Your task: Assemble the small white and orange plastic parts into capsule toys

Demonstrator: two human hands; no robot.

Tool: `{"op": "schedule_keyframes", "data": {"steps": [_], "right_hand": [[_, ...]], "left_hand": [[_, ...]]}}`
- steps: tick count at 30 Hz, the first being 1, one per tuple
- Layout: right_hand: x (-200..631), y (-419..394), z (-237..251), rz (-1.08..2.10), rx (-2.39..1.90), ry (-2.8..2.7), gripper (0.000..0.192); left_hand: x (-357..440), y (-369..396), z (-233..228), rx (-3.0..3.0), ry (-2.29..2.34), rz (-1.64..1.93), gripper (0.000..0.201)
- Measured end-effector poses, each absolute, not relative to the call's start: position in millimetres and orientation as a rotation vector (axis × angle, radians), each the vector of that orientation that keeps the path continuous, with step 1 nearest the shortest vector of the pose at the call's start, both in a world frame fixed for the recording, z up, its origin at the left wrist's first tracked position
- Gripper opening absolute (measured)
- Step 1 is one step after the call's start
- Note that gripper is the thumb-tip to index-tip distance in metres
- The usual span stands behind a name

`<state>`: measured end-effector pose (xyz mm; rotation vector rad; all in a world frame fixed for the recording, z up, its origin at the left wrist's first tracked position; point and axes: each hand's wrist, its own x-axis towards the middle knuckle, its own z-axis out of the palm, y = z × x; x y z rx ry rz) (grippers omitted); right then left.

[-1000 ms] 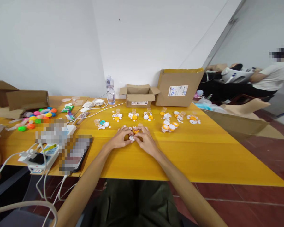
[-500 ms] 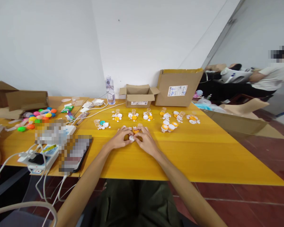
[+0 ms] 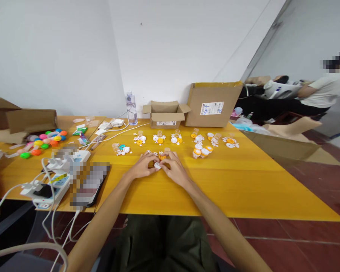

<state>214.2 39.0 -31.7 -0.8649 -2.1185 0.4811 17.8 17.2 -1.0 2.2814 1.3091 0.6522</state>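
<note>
Between my fingertips, low over the yellow table [image 3: 229, 189], is a small round whitish plastic cup-like part [image 3: 157, 166]. My left hand [image 3: 142, 166] pinches it from the left with thumb and fingers. From the right, my right hand [image 3: 174, 169] has its thumb and fingertips closed on the same part. Just beyond the fingertips lie an orange round part [image 3: 162, 157] and small white pieces [image 3: 155, 153], partly hidden by the fingers. Exactly what the fingertips do inside the part is too small to tell.
Groups of clear cups, discs and white bits lie beyond my hands. Orange-and-white assembled pieces [image 3: 203, 151] stand to the right. Behind are an open carton [image 3: 166, 118], a large box [image 3: 212, 105] and a bottle [image 3: 132, 108]. Left are a phone [image 3: 92, 185] and corded power strip [image 3: 62, 181].
Both hands stay almost still around the whitish part, which looks slightly turned. At far left, another person's arm has shifted a little.
</note>
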Motion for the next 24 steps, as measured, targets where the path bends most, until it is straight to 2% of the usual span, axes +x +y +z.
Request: {"op": "schedule_keyframes", "data": {"steps": [14,24], "right_hand": [[215.1,37.5,-28.4,0.398,-0.852,-2.181,0.018],[222.4,42.0,-19.8,0.06,-0.667,-2.37,0.017]], "left_hand": [[17.6,17.0,-1.9,2.283,1.303,0.66,0.01],[16.7,19.5,-5.5,2.318,1.279,0.651,0.014]]}}
